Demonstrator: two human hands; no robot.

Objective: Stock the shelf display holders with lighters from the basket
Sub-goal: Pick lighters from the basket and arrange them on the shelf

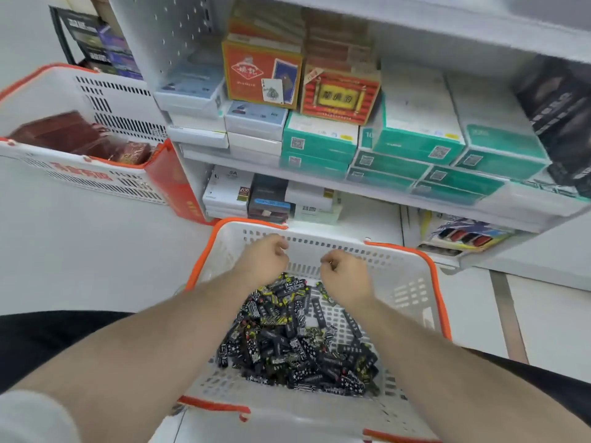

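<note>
Both arms reaching into white orange-rimmed basket (412, 282), over pile of black patterned lighters (297, 343) on its floor. Left hand (262, 260) and right hand (347, 276) curled; cannot tell if grasping anything. Shelf (367, 190) edge just beyond basket rim. "5A" readable on white box (227, 187).

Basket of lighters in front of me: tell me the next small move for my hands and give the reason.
Probably lower one hand into the pile and pinch up a few lighters. Both the left hand and the right hand hover with fingers curled above the far end of the basket, and neither appears to hold a lighter, though the fingers partly hide the palms. The lighters lie loose just below them.
</note>
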